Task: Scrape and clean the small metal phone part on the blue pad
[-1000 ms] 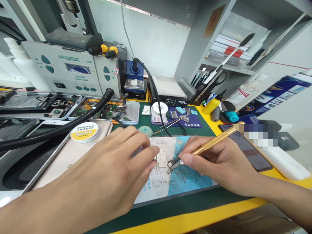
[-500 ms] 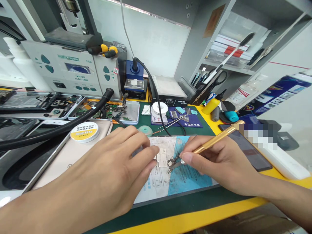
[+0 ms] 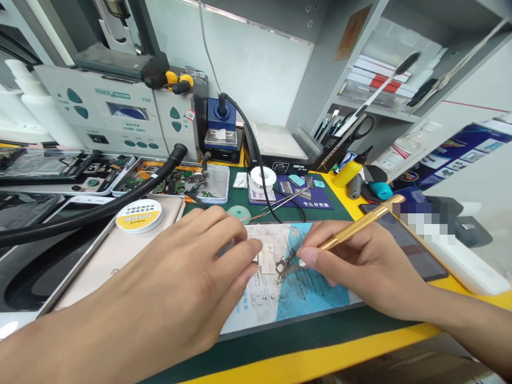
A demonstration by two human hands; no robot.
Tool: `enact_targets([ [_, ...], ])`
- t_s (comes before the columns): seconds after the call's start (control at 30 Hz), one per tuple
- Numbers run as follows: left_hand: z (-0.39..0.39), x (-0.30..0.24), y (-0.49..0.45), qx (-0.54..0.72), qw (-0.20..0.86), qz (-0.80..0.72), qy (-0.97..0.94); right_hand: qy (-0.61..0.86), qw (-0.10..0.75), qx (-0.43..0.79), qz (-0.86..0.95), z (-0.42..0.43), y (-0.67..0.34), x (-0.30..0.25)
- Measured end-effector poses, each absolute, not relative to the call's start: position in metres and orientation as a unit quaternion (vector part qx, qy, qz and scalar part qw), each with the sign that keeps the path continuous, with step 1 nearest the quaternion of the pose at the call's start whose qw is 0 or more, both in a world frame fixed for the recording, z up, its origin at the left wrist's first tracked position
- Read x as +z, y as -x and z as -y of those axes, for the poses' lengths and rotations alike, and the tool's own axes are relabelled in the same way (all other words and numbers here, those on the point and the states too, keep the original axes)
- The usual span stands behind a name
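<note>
In my right hand (image 3: 352, 261) is a gold-handled craft knife (image 3: 356, 223), gripped like a pen, its handle tilted up to the right. Its tip points down left to a small circuit board piece (image 3: 283, 265) lying on the printed work mat (image 3: 260, 314). Whether the blade touches the board I cannot tell. My left hand (image 3: 208, 272) rests left of the board, fingers bent and thumb pressed against them. Whatever the fingertips hold is mostly hidden. Just right of them sits a flat pale metal plate (image 3: 268, 260).
A black hose (image 3: 100, 210) runs from the hot-air station (image 3: 120, 117) across the left side. Behind my hands are a tray of circuit boards (image 3: 216, 184), a solder spool (image 3: 263, 178) and tweezers (image 3: 286, 198). A round tin (image 3: 140, 216) stands on a phone at left.
My right hand and the knife have shifted slightly to the right, and the handle has dipped a little. My left hand stays in place.
</note>
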State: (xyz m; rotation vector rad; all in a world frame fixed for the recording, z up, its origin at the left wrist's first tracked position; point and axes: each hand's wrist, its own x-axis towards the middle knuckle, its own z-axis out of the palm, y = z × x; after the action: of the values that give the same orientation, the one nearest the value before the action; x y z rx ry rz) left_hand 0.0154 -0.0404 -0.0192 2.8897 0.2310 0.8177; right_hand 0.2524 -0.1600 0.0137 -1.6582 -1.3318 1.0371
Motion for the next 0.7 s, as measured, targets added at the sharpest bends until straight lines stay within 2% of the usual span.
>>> enact_targets([
  [0.7, 0.0406, -0.0171, -0.0167, 0.272, 0.059, -0.073, -0.958, 0.653, 0.384, 0.38, 0.532, 0.1614, -0.2542, 0.013],
])
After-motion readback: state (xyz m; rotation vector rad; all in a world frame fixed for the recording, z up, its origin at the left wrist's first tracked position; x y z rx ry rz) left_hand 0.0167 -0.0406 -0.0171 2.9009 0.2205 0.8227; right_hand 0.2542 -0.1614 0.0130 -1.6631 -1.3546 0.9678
